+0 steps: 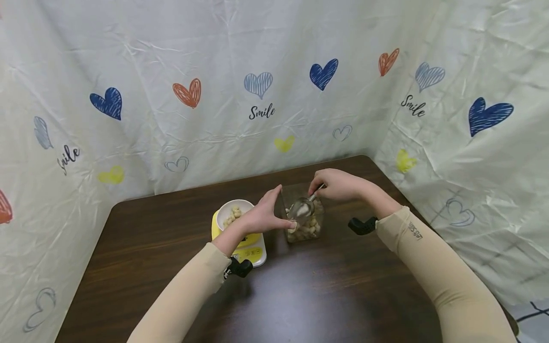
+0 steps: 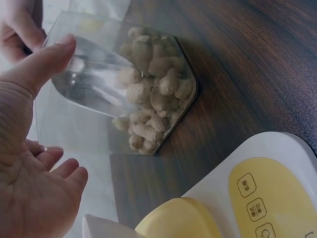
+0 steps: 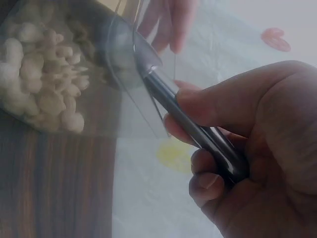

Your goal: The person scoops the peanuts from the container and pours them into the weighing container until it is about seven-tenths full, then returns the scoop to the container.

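Note:
In the head view, my right hand (image 1: 339, 183) grips the handle of a metal scoop (image 1: 302, 208). The scoop's bowl is down inside a clear container (image 1: 293, 190) of unshelled peanuts (image 1: 306, 232). In the right wrist view, thumb and fingers wrap the scoop's handle (image 3: 198, 131). My left hand (image 1: 263, 215) is at the container's left side, thumb and fingers spread apart around its corner. The left wrist view shows the thumb over the container's wall and the scoop's mouth (image 2: 94, 82) against the peanuts (image 2: 158, 89); whether the other fingers touch the wall, I cannot tell.
Left of the container stands a yellow and white kitchen scale (image 1: 257, 255), partly under my left forearm. On it sits a white bowl (image 1: 248, 205) with several peanuts (image 1: 233, 214). The dark wooden table (image 1: 163, 238) meets a curtain (image 1: 214, 138) printed with hearts.

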Demonstrator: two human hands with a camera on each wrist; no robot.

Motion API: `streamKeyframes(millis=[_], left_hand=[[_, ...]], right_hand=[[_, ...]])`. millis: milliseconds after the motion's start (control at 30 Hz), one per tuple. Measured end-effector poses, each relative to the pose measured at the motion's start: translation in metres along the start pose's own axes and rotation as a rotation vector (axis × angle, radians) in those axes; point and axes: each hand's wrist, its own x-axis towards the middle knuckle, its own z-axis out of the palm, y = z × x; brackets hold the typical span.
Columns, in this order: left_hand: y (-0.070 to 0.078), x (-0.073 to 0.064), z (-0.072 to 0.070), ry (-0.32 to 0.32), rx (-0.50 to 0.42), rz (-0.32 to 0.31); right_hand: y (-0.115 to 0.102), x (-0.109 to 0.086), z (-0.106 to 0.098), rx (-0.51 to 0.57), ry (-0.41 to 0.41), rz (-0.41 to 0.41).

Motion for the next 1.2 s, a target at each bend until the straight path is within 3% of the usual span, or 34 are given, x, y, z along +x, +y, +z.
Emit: streamKeyframes(millis=[467,1200], left_hand=[[-0.002,0.000,0.001,0.021,0.011,0.025],[-0.001,-0.001,0.002,0.006,0.005,0.023]], right_hand=[[0.019,-0.021,-0.008,0.182,0.113,0.013],[0.039,-0.035,-0.007,0.327,0.160,0.058]])
